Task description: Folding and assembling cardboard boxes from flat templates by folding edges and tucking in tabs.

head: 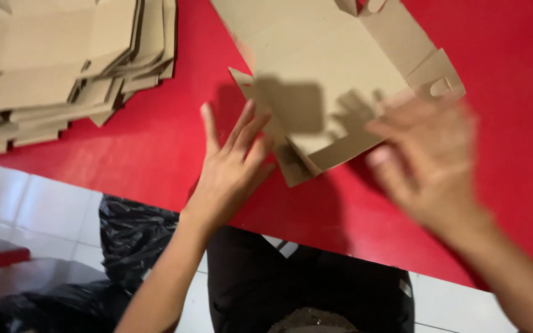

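My left hand [229, 169] spreads its fingers [249, 126] wide against the near edge of the half-folded cardboard box [322, 58], my blurred right hand [430, 160] open just beside its right flap, bare red tabletop [155, 154] left of them before the flat cardboard stack [57, 61].

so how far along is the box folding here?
Early. Done: one cardboard box blank lies opened out on the red table, its end flaps sticking out, no walls standing. In hand: the left hand touches its near edge, fingers spread; the right hand is blurred above the near right corner, contact unclear. Left: a stack of flat blanks sits untouched at the far left.
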